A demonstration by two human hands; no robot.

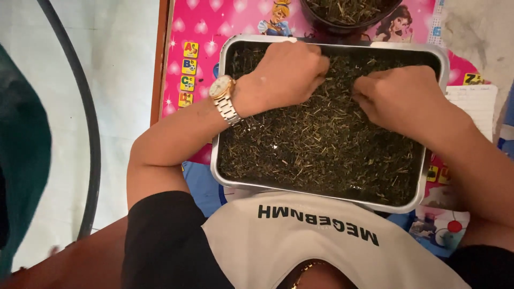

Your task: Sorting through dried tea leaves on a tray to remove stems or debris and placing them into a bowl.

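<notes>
Your left hand [286, 75], wristwatch [224, 96] on its wrist, curls its fingers tight together into the dried leaves [321, 144] filling the metal tray [222, 176]. Your right hand [399, 96] beside it pinches leaves with bunched fingertips. A dark bowl [345, 24] sits beyond.

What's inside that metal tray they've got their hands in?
The metal tray is filled with dark dried leaves and stems. The left hand and right hand rest on them, fingers curled in. The tray's bottom is covered.
</notes>
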